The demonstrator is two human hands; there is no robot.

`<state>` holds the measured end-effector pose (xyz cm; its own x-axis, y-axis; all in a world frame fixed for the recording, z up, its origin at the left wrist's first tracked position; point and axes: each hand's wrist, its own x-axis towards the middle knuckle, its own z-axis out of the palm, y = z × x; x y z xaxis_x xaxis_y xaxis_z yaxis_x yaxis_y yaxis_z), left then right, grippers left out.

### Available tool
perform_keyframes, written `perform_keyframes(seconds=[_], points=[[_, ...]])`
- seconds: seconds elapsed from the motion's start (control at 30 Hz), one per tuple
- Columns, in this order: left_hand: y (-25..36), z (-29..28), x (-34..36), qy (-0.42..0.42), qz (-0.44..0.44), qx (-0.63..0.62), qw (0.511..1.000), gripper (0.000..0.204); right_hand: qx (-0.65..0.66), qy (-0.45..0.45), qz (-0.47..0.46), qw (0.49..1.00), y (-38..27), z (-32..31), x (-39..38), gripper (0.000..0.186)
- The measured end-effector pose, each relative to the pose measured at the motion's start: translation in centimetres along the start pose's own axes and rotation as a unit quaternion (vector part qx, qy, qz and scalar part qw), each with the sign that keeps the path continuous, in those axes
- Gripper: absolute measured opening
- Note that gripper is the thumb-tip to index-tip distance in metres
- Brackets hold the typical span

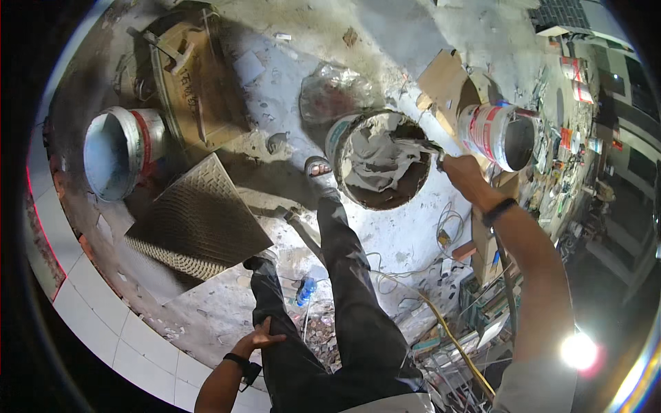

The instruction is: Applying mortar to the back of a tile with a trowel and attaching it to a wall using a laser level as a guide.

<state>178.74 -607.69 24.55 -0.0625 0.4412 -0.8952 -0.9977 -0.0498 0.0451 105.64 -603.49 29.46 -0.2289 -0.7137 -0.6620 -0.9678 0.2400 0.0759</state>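
Observation:
At the rim of the bucket in front of me, my right hand (465,177) is closed round the handle of a trowel (418,146). Its blade is smeared with grey mortar and reaches into the bucket. Thick grey mortar (375,162) fills part of this bucket (335,141) and coats its inner wall. My left hand (260,337) rests on my left leg near the knee, fingers stretched out, holding nothing. By my left foot is a square tile (200,224), its upper face combed with ridges of mortar.
A whitish bucket (110,155) lies on its side at far left, another (499,134) stands at right. Beyond are a cardboard box (200,82) and crumpled clear plastic (337,93). A hammer (299,227) and a blue bottle (306,291) lie near my feet. A yellow hose (447,327) crosses debris.

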Motion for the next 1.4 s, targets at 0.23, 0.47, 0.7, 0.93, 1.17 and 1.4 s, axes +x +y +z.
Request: perform_keyframes(seconds=[0.23, 0.47, 0.7, 0.93, 1.17, 1.4], points=[[6.3, -2.5, -2.3, 0.023, -0.003, 0.011, 1.000, 0.121, 0.034, -0.083, -0.022, 0.996, 2.0, 11.0, 3.9, 0.010], [9.3, -2.8, -2.1, 0.011, -0.036, -0.001, 0.999, 0.121, 0.203, -0.165, 0.073, 0.962, -1.6, 15.6, 5.6, 0.030], [9.9, -2.7, -0.8, 0.014, -0.046, 0.013, 0.999, 0.124, 0.465, -0.143, 0.175, 0.856, -7.3, 19.5, 6.2, 0.039], [9.8, -3.1, -0.6, 0.019, -0.069, 0.100, 0.992, 0.123, 0.724, -0.018, 0.251, 0.643, -14.1, 15.8, 3.6, 0.043], [10.4, -4.6, -2.2, 0.026, -0.059, 0.115, 0.991, 0.123, 0.820, 0.074, 0.198, 0.532, -16.9, 15.4, -2.3, 0.017], [7.8, -5.6, -3.9, 0.069, -0.043, 0.148, 0.986, 0.122, 0.857, 0.051, 0.253, 0.447, -18.7, 13.1, -7.7, 0.018]])
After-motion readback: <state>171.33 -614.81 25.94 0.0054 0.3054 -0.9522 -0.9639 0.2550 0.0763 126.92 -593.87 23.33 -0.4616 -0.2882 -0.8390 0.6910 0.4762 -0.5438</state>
